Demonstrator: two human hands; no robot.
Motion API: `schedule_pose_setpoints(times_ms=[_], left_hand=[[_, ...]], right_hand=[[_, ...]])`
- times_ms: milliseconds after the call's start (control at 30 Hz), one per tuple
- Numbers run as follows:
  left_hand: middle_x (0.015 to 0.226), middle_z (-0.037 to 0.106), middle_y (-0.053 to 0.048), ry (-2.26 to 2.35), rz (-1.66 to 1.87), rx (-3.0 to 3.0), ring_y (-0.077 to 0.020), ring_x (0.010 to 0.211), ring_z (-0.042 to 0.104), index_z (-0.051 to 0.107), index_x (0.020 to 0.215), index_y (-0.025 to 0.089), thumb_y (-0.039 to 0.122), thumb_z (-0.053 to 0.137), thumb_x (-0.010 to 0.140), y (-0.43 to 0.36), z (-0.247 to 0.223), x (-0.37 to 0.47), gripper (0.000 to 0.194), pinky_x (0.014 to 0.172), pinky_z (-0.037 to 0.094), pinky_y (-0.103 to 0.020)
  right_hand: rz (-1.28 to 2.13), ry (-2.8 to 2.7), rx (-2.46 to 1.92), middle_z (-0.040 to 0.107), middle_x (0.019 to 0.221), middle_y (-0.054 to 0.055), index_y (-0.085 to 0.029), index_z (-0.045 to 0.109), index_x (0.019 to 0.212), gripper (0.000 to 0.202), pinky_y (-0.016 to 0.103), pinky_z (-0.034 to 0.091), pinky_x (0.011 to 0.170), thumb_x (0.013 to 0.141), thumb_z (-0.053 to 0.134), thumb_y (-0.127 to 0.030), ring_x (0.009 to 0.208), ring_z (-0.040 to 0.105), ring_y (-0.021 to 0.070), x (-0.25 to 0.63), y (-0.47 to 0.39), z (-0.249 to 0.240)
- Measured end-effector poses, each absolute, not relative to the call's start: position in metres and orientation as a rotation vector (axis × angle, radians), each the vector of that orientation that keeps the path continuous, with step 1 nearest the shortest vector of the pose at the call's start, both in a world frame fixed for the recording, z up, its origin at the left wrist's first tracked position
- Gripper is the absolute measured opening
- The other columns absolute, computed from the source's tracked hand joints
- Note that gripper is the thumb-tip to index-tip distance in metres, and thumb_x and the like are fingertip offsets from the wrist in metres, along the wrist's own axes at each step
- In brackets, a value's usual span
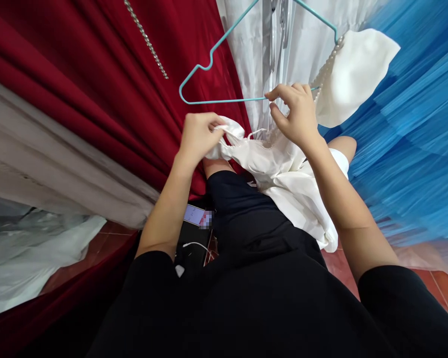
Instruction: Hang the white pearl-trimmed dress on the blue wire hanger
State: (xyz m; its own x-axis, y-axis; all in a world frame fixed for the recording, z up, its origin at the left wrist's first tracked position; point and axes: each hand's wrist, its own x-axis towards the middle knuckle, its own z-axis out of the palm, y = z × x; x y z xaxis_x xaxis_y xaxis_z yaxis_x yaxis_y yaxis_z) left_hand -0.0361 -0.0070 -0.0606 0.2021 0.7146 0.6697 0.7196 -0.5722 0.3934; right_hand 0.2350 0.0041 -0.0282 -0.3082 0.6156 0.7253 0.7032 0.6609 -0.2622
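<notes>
My left hand [201, 133] is closed on a gathered white sleeve end of a white dress [283, 164]. The dress hangs crumpled across my lap and down to the right. A light blue wire hanger [224, 101] stands above it, and its bare left end sticks out over the dress. My right hand [294, 112] is curled around the hanger's lower bar, the index fingertip on it and the thumb just below. On the hanger's right end hangs a pearl strap [324, 67] with a white satin sleeve [358, 74].
Red fabric [171, 99] and pale grey fabric [59, 149] hang at the left. Blue tulle [414, 124] fills the right, with white cloth [242, 49] behind the hanger. A phone with a lit screen [194, 215] and a white cable [197, 243] lie low beside my leg.
</notes>
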Motion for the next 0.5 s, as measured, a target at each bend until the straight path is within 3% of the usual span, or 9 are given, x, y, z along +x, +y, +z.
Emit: schedule_pose_setpoints(times_ms=[100,200,300,433,500], left_hand=[[0.105,0.070,-0.001,-1.145,-1.285,-2.638,-0.0271,0.101,0.065,0.072,0.102,0.030,0.018,0.053,0.088,-0.028,-0.043,0.000,0.026,0.089,0.052,-0.046],[0.124,0.063,-0.005,-1.057,-1.314,-2.540,-0.0319,0.121,0.054,0.067,0.113,0.032,0.018,0.055,0.087,-0.030,-0.014,0.021,0.032,0.102,0.043,-0.049],[0.123,0.063,-0.005,-1.119,-1.259,-2.551,-0.0342,0.119,0.055,0.063,0.118,0.034,0.020,0.054,0.086,-0.011,-0.005,0.023,0.036,0.100,0.041,-0.049],[0.108,0.067,-0.009,-1.136,-1.148,-2.586,-0.0371,0.107,0.059,0.064,0.115,0.030,0.022,0.047,0.087,0.014,-0.023,0.019,0.034,0.095,0.039,-0.050],[0.104,0.067,-0.009,-1.098,-1.156,-2.542,-0.0374,0.102,0.058,0.064,0.114,0.030,0.024,0.048,0.086,0.019,-0.031,0.017,0.033,0.092,0.038,-0.050]], right_hand=[[-0.137,-2.010,-1.041,0.065,0.110,-0.003,-0.032,0.057,0.102,0.010,0.049,0.038,0.101,0.098,0.048,-0.032,0.101,0.053,0.0270,0.232,0.001,-0.028],[-0.154,-2.017,-1.030,0.064,0.108,-0.002,-0.032,0.058,0.103,0.014,0.048,0.038,0.101,0.099,0.045,-0.034,0.100,0.053,0.0269,0.231,-0.007,-0.025],[-0.288,-1.981,-0.979,0.061,0.112,0.001,-0.032,0.057,0.110,0.018,0.044,0.041,0.099,0.096,0.046,-0.030,0.103,0.053,0.0257,0.241,-0.006,-0.016],[-0.698,-1.688,-0.757,0.055,0.118,0.009,-0.018,0.056,0.117,0.051,0.043,0.041,0.096,0.066,0.060,-0.016,0.110,0.048,0.0266,0.271,0.023,0.001],[-0.794,-1.597,-0.705,0.055,0.114,0.010,-0.015,0.056,0.115,0.060,0.040,0.041,0.093,0.055,0.054,-0.008,0.106,0.049,0.0246,0.287,0.038,0.010]])
